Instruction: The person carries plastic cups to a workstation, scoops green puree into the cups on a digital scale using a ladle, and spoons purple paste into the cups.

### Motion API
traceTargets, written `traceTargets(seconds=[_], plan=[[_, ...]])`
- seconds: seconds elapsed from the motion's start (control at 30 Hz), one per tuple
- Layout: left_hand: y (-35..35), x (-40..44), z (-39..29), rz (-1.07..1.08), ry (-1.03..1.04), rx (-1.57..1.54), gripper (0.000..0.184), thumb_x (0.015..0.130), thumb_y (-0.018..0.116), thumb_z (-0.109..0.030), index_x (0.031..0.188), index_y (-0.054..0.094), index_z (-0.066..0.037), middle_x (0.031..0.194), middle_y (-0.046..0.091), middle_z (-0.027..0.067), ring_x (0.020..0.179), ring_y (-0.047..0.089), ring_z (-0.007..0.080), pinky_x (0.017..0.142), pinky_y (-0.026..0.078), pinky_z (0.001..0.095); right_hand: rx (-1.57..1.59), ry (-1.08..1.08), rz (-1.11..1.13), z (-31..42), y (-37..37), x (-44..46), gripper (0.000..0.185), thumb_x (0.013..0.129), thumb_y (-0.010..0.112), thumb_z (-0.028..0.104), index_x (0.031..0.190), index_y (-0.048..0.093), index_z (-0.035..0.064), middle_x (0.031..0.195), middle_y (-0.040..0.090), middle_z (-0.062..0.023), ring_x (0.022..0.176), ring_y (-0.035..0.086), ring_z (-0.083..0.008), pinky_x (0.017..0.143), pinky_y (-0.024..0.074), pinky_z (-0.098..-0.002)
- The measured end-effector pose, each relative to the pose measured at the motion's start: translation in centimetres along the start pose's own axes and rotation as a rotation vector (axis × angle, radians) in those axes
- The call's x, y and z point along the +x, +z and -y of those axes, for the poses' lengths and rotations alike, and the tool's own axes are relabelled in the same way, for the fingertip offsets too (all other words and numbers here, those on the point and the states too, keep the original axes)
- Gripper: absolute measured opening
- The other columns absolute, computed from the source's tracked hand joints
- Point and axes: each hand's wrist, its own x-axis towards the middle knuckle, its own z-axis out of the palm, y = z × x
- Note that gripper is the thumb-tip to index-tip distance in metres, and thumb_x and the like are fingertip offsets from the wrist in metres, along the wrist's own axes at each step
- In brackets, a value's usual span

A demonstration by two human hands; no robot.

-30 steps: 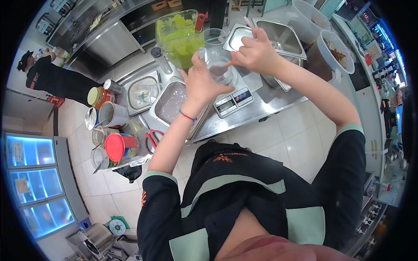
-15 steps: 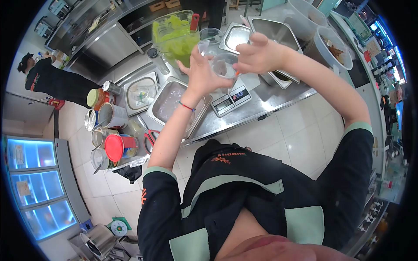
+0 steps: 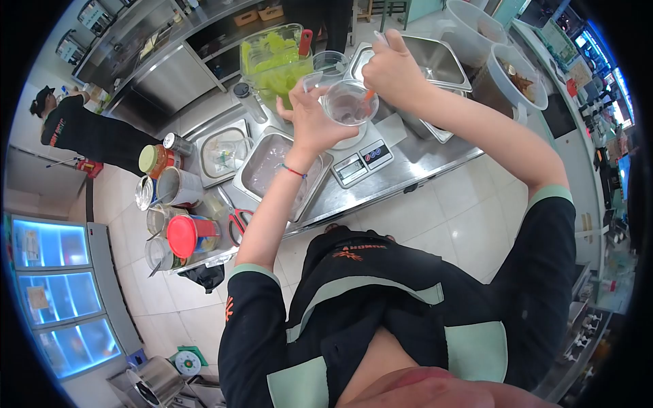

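Note:
My left hand (image 3: 314,119) is wrapped round a clear plastic cup (image 3: 348,103), tilted so that its open mouth shows. Closed round the handle of an orange-ended utensil (image 3: 368,96), my right hand (image 3: 394,68) is just right of the cup, the utensil's tip at the cup's rim. Below the cup is a digital scale (image 3: 362,163) on the steel table (image 3: 435,162). A clear tub of green leaves (image 3: 275,64) with a red handle stands behind my left hand. Left of the scale lies a steel tray (image 3: 265,163) with pale contents.
Jars and cans, one with a red lid (image 3: 182,236), crowd the table's left end beside red scissors (image 3: 238,224). Steel pans (image 3: 432,61) and large clear buckets (image 3: 510,85) stand at the right. A co-worker (image 3: 88,129) is at the far left counter.
The cup was lifted above the scale and its mouth turned more into view. My right hand dipped towards the cup, then rose again with the utensil.

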Motion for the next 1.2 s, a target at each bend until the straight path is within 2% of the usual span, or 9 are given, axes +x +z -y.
traceTargets(seconds=[0.07, 0.13, 0.27, 0.33, 0.57, 0.77, 0.93, 1.1, 1.2], plan=[[0.3, -0.1, -0.2, 0.017, -0.041, -0.002, 0.117, 0.046, 0.081, -0.044, 0.124, 0.010, 0.005, 0.114, 0.058, 0.0098, 0.120, 0.039, 0.0289, 0.102, 0.007, 0.0607, 0.062, 0.045, 0.065, 0.1, -1.0, 0.4, 0.013, 0.063, 0.064, 0.020, 0.051, 0.059, 0.0179, 0.053, 0.054, 0.0050, 0.084, 0.052, -0.0128, 0.092, 0.0244, -0.0413], [0.7, 0.0, -0.1, 0.033, -0.021, -0.020, 0.113, 0.043, 0.080, -0.038, 0.126, 0.015, 0.003, 0.113, 0.056, 0.0117, 0.120, 0.037, 0.0314, 0.102, 0.005, 0.0630, 0.124, -0.036, -0.250, -0.2, -1.7, 0.5, 0.012, 0.062, 0.064, 0.018, 0.051, 0.059, 0.0165, 0.052, 0.054, 0.0035, 0.080, 0.053, -0.0143, 0.092, 0.0247, -0.0409], [0.5, 0.0, 0.4, 0.144, -0.095, -0.021, 0.114, 0.042, 0.080, -0.038, 0.127, 0.018, 0.005, 0.115, 0.055, 0.0127, 0.119, 0.038, 0.0308, 0.101, 0.007, 0.0644, 0.015, -0.114, -0.229, -0.4, -0.3, 0.6, 0.012, 0.061, 0.065, 0.016, 0.050, 0.059, 0.0158, 0.051, 0.053, 0.0016, 0.075, 0.054, -0.0154, 0.093, 0.0247, -0.0415], [0.8, 0.0, 0.7, 0.093, -0.116, -0.001, 0.119, 0.041, 0.081, -0.038, 0.130, 0.015, 0.007, 0.117, 0.054, 0.0133, 0.119, 0.039, 0.0304, 0.100, 0.008, 0.0652, -0.046, 0.021, 0.075, -0.4, -0.6, 0.8, 0.011, 0.062, 0.065, 0.017, 0.052, 0.061, 0.0149, 0.052, 0.055, -0.0004, 0.070, 0.056, -0.0165, 0.094, 0.0250, -0.0422], [0.7, 0.2, 1.7, 0.114, -0.226, -0.072, 0.123, 0.046, 0.083, -0.039, 0.134, 0.012, 0.010, 0.121, 0.053, 0.0147, 0.123, 0.037, 0.0325, 0.102, 0.007, 0.0644, 0.160, 0.285, -0.039, -4.0, -2.9, 0.9, 0.014, 0.067, 0.066, 0.021, 0.056, 0.066, 0.0114, 0.056, 0.061, -0.0065, 0.061, 0.063, -0.0219, 0.092, 0.0282, -0.0433], [-6.6, -1.4, 1.3, 0.119, -0.251, -0.167, 0.123, 0.057, 0.079, -0.056, 0.142, 0.010, 0.000, 0.138, 0.041, 0.0236, 0.134, 0.028, 0.0317, 0.108, 0.016, 0.0518, 0.264, 0.592, 0.115, -5.8, -1.3, -1.4, 0.029, 0.075, 0.057, 0.027, 0.060, 0.066, 0.0041, 0.054, 0.057, -0.0146, 0.057, 0.059, -0.0310, 0.066, 0.0399, -0.0391], [-12.2, -3.6, 3.0, -0.044, -0.293, -2.039, 0.104, 0.067, 0.039, -0.088, 0.140, 0.037, -0.015, 0.152, 0.016, 0.0231, 0.141, 0.018, 0.0279, 0.109, 0.023, 0.0466, 0.344, 0.694, 0.071, -5.4, 0.4, -2.0, 0.032, 0.076, 0.057, 0.033, 0.060, 0.066, 0.0067, 0.056, 0.060, -0.0096, 0.056, 0.059, -0.0264, 0.074, 0.0292, -0.0444], [-15.6, -5.0, 2.7, -0.146, -0.420, -2.038, 0.111, 0.059, 0.033, -0.096, 0.140, 0.039, -0.020, 0.153, 0.014, 0.0223, 0.141, 0.018, 0.0261, 0.109, 0.024, 0.0435, 0.544, 0.782, 0.214, -3.4, -4.4, -0.8, 0.034, 0.077, 0.055, 0.035, 0.062, 0.067, 0.0078, 0.052, 0.057, -0.0065, 0.050, 0.053, -0.0236, 0.075, 0.0288, -0.0443], [-15.9, -4.9, 2.4, -0.196, -0.318, -2.190, 0.123, 0.057, 0.040, -0.094, 0.148, 0.020, -0.014, 0.154, 0.005, 0.0231, 0.142, 0.014, 0.0296, 0.112, 0.022, 0.0477, 0.614, 0.605, 0.097, 2.0, -7.1, -0.4, 0.029, 0.078, 0.063, 0.033, 0.059, 0.066, 0.0109, 0.052, 0.056, -0.0033, 0.056, 0.052, -0.0198, 0.080, 0.0265, -0.0442]])
